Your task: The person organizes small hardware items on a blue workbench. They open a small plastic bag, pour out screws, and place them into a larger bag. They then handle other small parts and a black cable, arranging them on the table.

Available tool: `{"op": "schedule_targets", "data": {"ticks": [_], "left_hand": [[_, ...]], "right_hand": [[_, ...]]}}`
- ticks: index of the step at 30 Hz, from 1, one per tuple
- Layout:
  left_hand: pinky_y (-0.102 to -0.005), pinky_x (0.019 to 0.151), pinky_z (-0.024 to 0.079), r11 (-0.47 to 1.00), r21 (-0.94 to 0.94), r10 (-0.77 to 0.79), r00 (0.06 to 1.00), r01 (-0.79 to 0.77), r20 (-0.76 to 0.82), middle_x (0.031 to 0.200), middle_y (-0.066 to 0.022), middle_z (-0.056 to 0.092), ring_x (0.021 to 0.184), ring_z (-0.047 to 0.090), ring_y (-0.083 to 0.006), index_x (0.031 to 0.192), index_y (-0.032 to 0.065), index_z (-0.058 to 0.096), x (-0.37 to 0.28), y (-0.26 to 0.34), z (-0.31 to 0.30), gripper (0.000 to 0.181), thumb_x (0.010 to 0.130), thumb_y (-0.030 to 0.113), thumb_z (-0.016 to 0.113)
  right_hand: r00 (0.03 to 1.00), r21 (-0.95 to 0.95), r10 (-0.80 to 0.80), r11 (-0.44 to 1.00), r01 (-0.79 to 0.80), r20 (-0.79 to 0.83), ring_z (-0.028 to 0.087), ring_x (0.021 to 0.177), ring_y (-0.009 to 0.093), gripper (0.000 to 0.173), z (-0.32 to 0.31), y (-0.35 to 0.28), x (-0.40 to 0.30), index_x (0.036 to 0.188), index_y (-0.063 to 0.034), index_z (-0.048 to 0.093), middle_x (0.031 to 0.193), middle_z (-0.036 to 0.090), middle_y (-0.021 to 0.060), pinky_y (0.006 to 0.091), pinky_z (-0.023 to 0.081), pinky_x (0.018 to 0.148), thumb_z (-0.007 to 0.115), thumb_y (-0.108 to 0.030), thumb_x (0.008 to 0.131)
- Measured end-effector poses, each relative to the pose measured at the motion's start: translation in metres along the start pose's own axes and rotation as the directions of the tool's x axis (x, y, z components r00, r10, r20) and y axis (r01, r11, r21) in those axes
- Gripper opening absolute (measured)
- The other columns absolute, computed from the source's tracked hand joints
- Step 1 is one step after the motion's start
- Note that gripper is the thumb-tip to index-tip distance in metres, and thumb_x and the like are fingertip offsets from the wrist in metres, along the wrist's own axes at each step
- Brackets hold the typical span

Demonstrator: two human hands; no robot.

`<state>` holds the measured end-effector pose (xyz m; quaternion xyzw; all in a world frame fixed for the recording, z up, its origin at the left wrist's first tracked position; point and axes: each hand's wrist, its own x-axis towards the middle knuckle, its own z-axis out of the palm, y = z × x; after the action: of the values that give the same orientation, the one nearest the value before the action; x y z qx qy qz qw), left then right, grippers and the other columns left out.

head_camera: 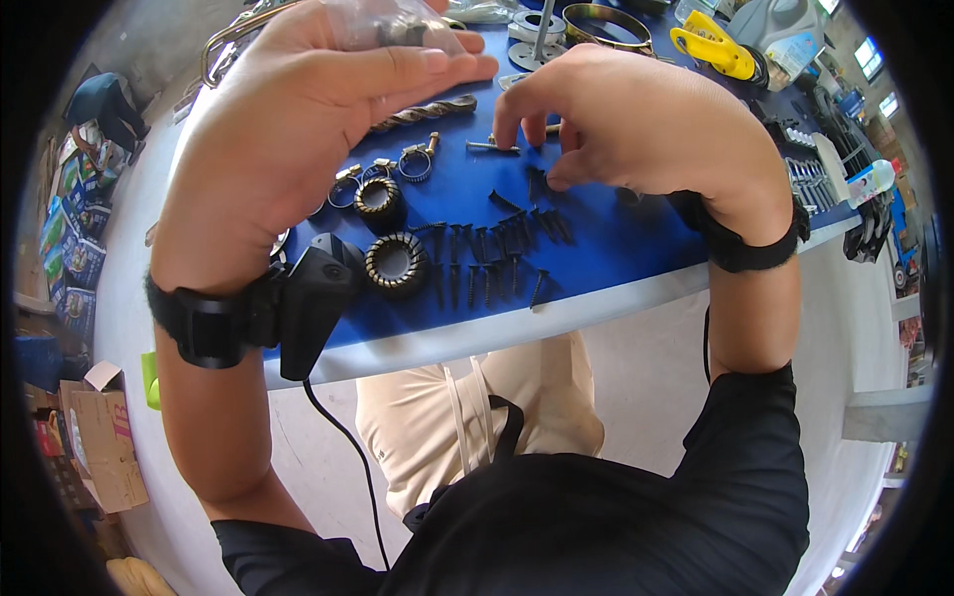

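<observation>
My left hand (328, 97) holds a clear plastic bag (395, 26) with dark pieces inside, at the top of the view. Over the blue tabletop (596, 253), my right hand (618, 119) is bent down with its fingers apart and nothing visible between them. A silver screw (488, 146) lies by its index fingertip, and a dark screw (534, 179) stands close to its thumb. Nearer the table's front edge, several black screws (488, 238) are spread in rough rows. Left of them sit two dark ring-shaped parts with metal-banded rims (395, 261) (376, 195).
Small hose clamps (415, 164) and a twist drill bit (425, 113) lie by my left hand. Farther back are a large metal ring (607, 26), a yellow tool (714, 46) and a grey jug (779, 33). At far left, a person (108, 108) bends over bags.
</observation>
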<state>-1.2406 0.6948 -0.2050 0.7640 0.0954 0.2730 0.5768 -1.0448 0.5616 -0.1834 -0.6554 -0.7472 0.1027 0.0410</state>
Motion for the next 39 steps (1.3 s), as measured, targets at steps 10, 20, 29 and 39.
{"op": "schedule_targets", "data": {"ticks": [10,20,29,39], "left_hand": [[-0.0390,0.112,0.050,0.986,-0.124,-0.103,0.993,0.109,0.052,0.126,-0.0270,0.066,0.121,0.067,-0.0334,0.131,-0.0105,0.059,0.001,0.001,-0.001,0.039,0.099,0.010,0.065],[-0.0458,0.116,0.046,0.873,-0.460,-0.174,0.985,0.161,0.014,0.142,-0.0286,0.056,0.133,0.058,-0.0374,0.140,-0.0138,0.048,0.006,0.002,0.001,0.049,0.104,0.019,0.050],[-0.0440,0.121,0.036,0.842,-0.540,-0.023,0.999,0.005,-0.027,0.150,-0.0167,0.052,0.142,0.048,-0.0233,0.149,-0.0040,0.044,0.007,0.001,0.007,0.047,0.110,0.021,0.037],[-0.0540,0.115,0.044,0.832,-0.539,-0.173,0.984,0.129,-0.033,0.142,-0.0216,0.054,0.128,0.059,-0.0387,0.136,-0.0068,0.048,0.006,-0.001,0.007,0.047,0.105,0.029,0.049]], "right_hand": [[0.992,0.013,-0.125,0.992,0.125,0.011,0.072,0.081,0.025,0.023,0.005,0.000,0.003,0.101,-0.0075,0.079,0.098,0.073,0.0115,0.0355,0.060,0.074,0.078,-0.005,0.078],[0.988,-0.014,-0.049,0.999,0.048,-0.147,0.072,0.080,0.025,0.014,0.010,-0.004,0.004,0.097,-0.0046,0.078,0.090,0.074,0.0113,0.0340,0.058,0.072,0.076,-0.013,0.086],[0.910,0.640,0.303,0.766,-0.057,-0.281,0.074,0.082,0.018,0.036,-0.020,-0.048,-0.003,0.107,0.0061,0.070,0.094,0.076,0.0125,0.0296,0.058,0.076,0.066,-0.028,0.099],[0.881,0.887,0.304,0.404,0.225,-0.362,0.072,0.074,0.013,0.030,-0.012,0.010,0.018,0.102,0.0038,0.069,0.087,0.074,0.0089,0.0232,0.059,0.069,0.079,-0.023,0.093]]}}
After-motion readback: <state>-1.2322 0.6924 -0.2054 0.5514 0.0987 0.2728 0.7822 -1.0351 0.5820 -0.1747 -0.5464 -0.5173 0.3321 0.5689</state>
